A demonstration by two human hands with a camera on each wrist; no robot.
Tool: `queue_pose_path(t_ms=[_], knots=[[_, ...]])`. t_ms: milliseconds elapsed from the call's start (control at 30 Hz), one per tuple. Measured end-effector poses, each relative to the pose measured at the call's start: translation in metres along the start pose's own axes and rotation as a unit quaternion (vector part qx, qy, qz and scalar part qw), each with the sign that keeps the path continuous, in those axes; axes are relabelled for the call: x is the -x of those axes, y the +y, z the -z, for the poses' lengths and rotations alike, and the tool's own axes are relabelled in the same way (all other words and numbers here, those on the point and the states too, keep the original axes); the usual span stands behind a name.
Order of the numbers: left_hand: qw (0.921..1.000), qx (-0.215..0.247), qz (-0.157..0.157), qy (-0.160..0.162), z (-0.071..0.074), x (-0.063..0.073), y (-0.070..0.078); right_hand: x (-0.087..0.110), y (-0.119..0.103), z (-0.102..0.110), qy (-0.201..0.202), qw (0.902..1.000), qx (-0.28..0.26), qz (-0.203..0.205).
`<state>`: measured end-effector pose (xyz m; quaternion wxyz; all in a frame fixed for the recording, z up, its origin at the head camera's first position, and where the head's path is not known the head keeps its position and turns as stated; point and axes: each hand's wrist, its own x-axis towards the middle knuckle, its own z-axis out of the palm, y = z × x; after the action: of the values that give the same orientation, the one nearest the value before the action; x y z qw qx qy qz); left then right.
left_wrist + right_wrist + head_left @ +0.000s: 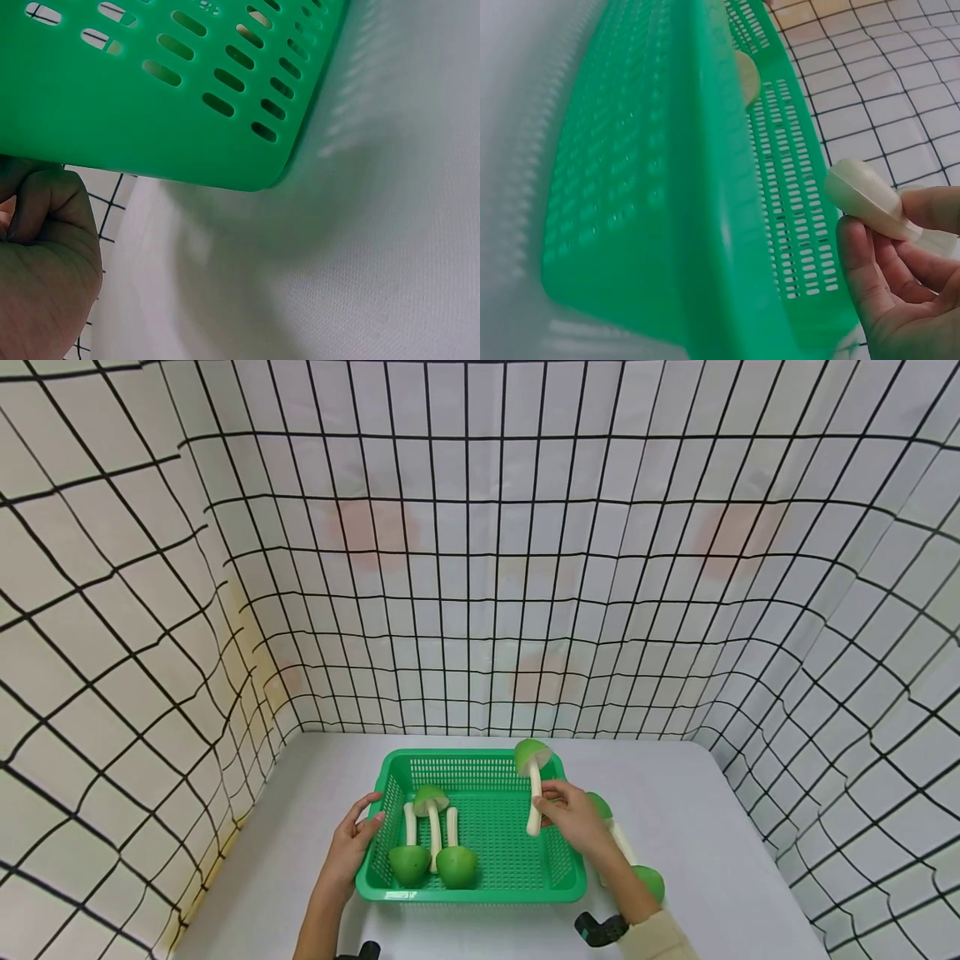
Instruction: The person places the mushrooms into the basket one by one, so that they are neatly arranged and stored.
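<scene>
Risk was the green-capped toy mushroom with a white stem [533, 785], pinched in the right hand [573, 817], toppling outside the green slotted plastic basket [480, 887] while the left hand [352, 843], fingers relaxed, merely rested on its side.

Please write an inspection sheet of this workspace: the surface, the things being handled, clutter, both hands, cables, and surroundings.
Surface: white table, smooth, under the basket.
Things handled: green plastic basket with slotted walls; three green-capped toy mushrooms lie inside at its left; one held mushroom is upright above the basket's right part.
Clutter: two more mushrooms on the table, right of the basket, partly hidden by the forearm.
Hands: left hand touches the basket's left rim; right hand pinches the held mushroom's white stem.
Cables: nothing seen.
Surroundings: white grid-patterned backdrop on three sides.
</scene>
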<state>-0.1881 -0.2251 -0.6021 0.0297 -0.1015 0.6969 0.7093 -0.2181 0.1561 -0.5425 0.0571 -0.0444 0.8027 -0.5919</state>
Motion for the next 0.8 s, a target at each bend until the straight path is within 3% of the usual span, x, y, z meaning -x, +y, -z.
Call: queue_pose_path(t_ms=[800], knots=[[1.0, -0.001, 0.009, 0.003, -0.001, -0.001, 0.0, -0.01, 0.008, -0.043, -0.017, 0.9995, 0.002, -0.025]])
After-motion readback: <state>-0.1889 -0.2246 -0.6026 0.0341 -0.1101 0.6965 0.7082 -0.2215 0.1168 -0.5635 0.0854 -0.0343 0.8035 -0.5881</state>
